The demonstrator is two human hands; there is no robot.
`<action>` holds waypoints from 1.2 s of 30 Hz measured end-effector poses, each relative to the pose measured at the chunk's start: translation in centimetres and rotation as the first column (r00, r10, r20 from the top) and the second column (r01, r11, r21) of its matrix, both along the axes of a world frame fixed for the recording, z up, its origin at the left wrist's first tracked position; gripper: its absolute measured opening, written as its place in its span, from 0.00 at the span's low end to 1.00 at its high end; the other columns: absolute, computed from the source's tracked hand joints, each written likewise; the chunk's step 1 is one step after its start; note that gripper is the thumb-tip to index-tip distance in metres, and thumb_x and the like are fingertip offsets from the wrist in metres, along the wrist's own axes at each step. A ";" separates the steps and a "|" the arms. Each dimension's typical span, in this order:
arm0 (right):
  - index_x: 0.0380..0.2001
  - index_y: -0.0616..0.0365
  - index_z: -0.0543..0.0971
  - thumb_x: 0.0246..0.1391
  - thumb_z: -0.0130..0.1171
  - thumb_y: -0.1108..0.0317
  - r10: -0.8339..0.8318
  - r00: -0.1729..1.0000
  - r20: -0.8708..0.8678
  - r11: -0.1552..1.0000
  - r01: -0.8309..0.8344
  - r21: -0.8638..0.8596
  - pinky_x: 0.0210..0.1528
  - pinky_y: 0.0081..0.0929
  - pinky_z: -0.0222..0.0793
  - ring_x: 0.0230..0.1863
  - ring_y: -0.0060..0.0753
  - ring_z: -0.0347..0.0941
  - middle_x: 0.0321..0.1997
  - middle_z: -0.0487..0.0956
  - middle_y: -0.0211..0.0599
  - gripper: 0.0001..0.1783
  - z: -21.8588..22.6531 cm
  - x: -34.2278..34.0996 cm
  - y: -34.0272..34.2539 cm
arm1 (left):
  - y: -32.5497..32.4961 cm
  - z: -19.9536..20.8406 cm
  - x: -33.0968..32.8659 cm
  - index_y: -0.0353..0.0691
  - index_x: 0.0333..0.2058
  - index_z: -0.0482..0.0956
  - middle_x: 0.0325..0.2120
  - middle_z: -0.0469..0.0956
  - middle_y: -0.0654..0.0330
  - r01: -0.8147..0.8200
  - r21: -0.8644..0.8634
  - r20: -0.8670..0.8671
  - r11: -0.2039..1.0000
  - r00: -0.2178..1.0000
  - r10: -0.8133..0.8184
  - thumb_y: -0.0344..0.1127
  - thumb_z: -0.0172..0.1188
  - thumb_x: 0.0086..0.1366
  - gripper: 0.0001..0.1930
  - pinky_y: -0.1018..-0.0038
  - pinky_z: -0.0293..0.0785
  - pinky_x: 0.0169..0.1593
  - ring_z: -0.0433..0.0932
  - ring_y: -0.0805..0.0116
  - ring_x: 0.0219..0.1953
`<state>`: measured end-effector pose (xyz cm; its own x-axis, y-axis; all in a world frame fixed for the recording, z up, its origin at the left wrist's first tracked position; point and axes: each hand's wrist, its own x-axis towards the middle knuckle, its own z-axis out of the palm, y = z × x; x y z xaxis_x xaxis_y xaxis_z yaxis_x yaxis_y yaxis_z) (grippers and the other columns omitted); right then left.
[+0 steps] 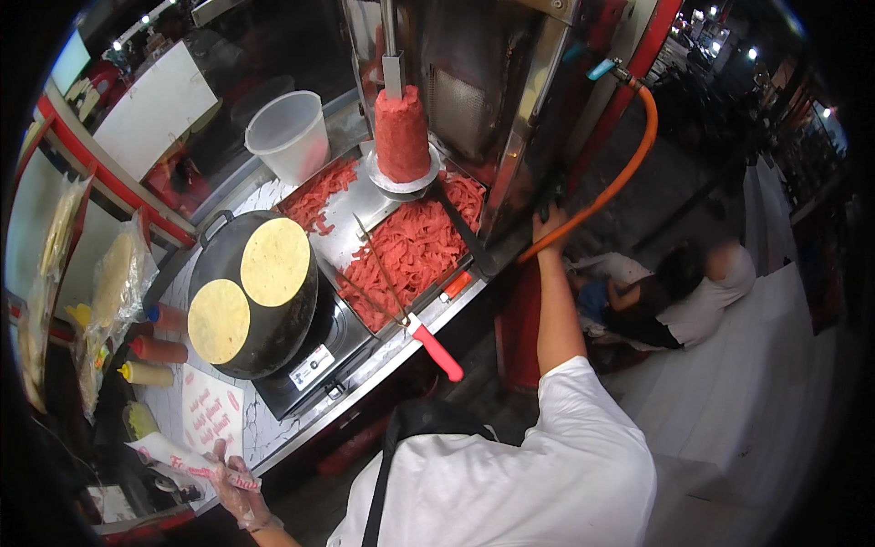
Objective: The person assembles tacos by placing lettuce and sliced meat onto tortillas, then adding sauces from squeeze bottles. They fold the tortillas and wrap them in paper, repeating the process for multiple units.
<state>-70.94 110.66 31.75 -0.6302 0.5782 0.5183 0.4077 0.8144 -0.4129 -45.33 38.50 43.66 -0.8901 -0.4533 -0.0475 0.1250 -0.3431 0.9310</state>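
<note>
In a thin clear plastic glove, my left hand [239, 497] closes round a white paper-wrapped roll [187, 463] with red print; what is inside is hidden. Below it on the counter lies a flat sheet of the same printed wrapping paper [211, 412]. My right arm stretches far out to the right. My right hand [550, 223], bare, has its fingers curled at something dark beside an orange hose [612, 202]; I cannot make out what it grips. Two round flatbreads [275, 262] lie on a black griddle pan [264, 339] on a stove.
A red-handled knife [436, 348] and tongs [378, 264] rest across a tray of shredded reddish meat [401, 246]. Behind stands a meat cone [402, 137] on a spit and a translucent bucket [290, 137]. Sauce bottles [157, 350] line the left. People [697, 292] sit at right.
</note>
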 end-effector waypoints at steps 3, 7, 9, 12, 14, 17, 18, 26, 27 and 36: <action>0.62 0.58 0.73 0.51 0.67 0.57 0.136 0.984 0.113 0.935 -0.090 -0.342 0.62 0.50 0.66 0.62 0.61 0.69 0.57 0.74 0.63 0.36 0.0 -1.0 2.6 | -0.7 -0.3 -1.3 0.36 0.57 0.64 0.56 0.74 0.45 0.022 0.095 0.070 0.995 0.997 -0.029 0.37 0.63 0.63 0.27 0.86 0.68 0.19 0.73 0.74 0.29; 0.65 0.61 0.68 0.50 0.68 0.51 0.282 0.956 0.079 0.913 -0.242 -0.330 0.60 0.48 0.69 0.59 0.58 0.73 0.54 0.78 0.60 0.43 -3.1 -2.4 6.4 | 1.2 0.4 -3.0 0.34 0.58 0.64 0.56 0.73 0.45 0.059 0.056 -0.010 0.997 0.998 -0.058 0.37 0.62 0.64 0.27 0.86 0.69 0.19 0.73 0.74 0.28; 0.66 0.63 0.67 0.49 0.69 0.47 0.248 0.967 0.051 0.946 -0.231 -0.227 0.57 0.45 0.71 0.53 0.53 0.78 0.51 0.81 0.53 0.46 -4.3 -1.7 7.8 | 2.3 1.2 -3.5 0.31 0.61 0.64 0.44 0.76 0.51 0.140 0.122 0.032 0.983 0.989 -0.145 0.38 0.59 0.66 0.29 0.86 0.69 0.20 0.73 0.76 0.26; 0.49 0.63 0.78 0.49 0.66 0.63 0.199 0.972 -0.123 0.971 -0.212 -0.106 0.50 0.37 0.75 0.44 0.42 0.80 0.41 0.83 0.44 0.24 -1.7 2.2 8.4 | 3.2 1.5 -2.8 0.28 0.60 0.66 0.25 0.72 0.60 -0.019 0.069 0.090 0.997 0.996 0.013 0.40 0.58 0.67 0.28 0.85 0.66 0.19 0.68 0.79 0.20; 0.43 0.66 0.81 0.54 0.57 0.73 0.263 0.766 -0.587 0.961 -0.260 0.092 0.46 0.34 0.77 0.40 0.40 0.81 0.41 0.83 0.46 0.14 3.3 5.3 6.9 | 2.8 1.7 -2.0 0.25 0.57 0.67 0.25 0.73 0.59 0.105 0.137 0.051 0.985 0.992 -0.112 0.38 0.59 0.65 0.27 0.84 0.64 0.16 0.69 0.78 0.21; 0.54 0.69 0.75 0.63 0.54 0.77 0.196 0.633 -0.749 0.976 -0.202 0.084 0.38 0.24 0.74 0.36 0.29 0.74 0.40 0.78 0.43 0.17 12.4 9.0 -0.4 | 1.8 1.6 -1.5 0.30 0.52 0.70 0.33 0.78 0.50 0.204 0.134 0.076 0.970 0.974 -0.215 0.37 0.61 0.63 0.23 0.81 0.74 0.17 0.77 0.73 0.27; 0.54 0.69 0.75 0.63 0.55 0.76 0.247 0.604 -0.758 0.954 -0.288 0.082 0.37 0.24 0.74 0.35 0.28 0.73 0.40 0.78 0.43 0.16 14.9 9.4 -4.5 | 1.6 1.6 -1.4 0.32 0.50 0.70 0.38 0.77 0.46 0.194 0.138 0.061 0.971 0.977 -0.204 0.36 0.61 0.63 0.20 0.80 0.76 0.18 0.79 0.71 0.29; 0.40 0.64 0.78 0.52 0.63 0.76 0.922 0.044 -0.385 -0.077 -0.953 -0.294 0.50 0.31 0.71 0.46 0.39 0.75 0.43 0.79 0.45 0.11 18.6 14.6 -44.6 | -1.9 0.6 -0.3 0.29 0.48 0.71 0.48 0.75 0.40 0.306 0.263 -0.064 0.915 0.952 -0.300 0.34 0.65 0.61 0.21 0.80 0.80 0.24 0.82 0.66 0.32; 0.43 0.63 0.78 0.49 0.67 0.75 0.947 -0.077 -0.311 -0.204 -0.892 -0.404 0.53 0.34 0.70 0.48 0.41 0.76 0.44 0.79 0.46 0.16 18.5 15.0 -48.9 | -2.7 0.3 0.1 0.29 0.51 0.70 0.49 0.76 0.41 0.353 0.269 -0.062 0.896 0.935 -0.350 0.37 0.65 0.61 0.24 0.80 0.80 0.25 0.82 0.66 0.32; 0.37 0.57 0.68 0.54 0.69 0.74 0.855 -0.298 -0.424 -0.512 -0.362 -0.779 0.53 0.31 0.69 0.48 0.28 0.73 0.42 0.78 0.35 0.17 13.6 19.7 -77.8 | -17.9 -2.4 8.2 0.39 0.51 0.70 0.33 0.77 0.58 0.313 0.320 -0.044 0.894 0.948 -0.316 0.40 0.65 0.64 0.21 0.75 0.80 0.29 0.81 0.68 0.29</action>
<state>-51.22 32.82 45.38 -0.4794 -0.8758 0.0564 -0.0521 -0.0357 -0.9980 -37.10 20.62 41.29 -0.9826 -0.1086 -0.1509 -0.0468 -0.6410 0.7661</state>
